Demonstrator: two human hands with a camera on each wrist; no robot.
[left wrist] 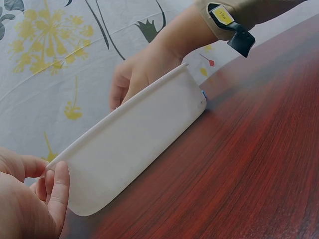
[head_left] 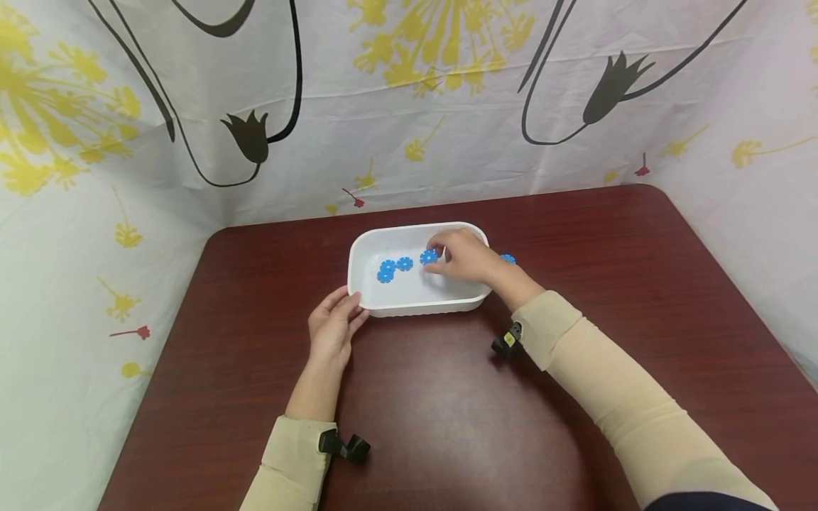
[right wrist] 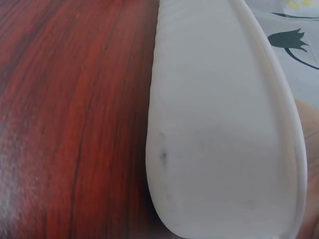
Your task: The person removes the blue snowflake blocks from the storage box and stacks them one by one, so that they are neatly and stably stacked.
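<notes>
A white plastic tray (head_left: 418, 308) sits on the table, its near-left corner gripped by my left hand (head_left: 331, 328). In the left wrist view, the left thumb and fingers (left wrist: 61, 186) pinch the tray's rim from either side. My right hand (head_left: 465, 255) reaches down inside the tray, thumb and fingertips curled at a blue snowflake disc (head_left: 428, 257). Several more blue notched discs (head_left: 405, 264) lie on the tray floor to the left. In the right wrist view, the tray wall (right wrist: 219, 124) hides most of the right hand.
Another blue disc (head_left: 508, 259) shows just outside the tray's right end, partly behind the right forearm. The dark red wooden table (head_left: 434, 397) extends around the tray. A white cloth with printed flowers (head_left: 383, 156) hangs along the back and sides.
</notes>
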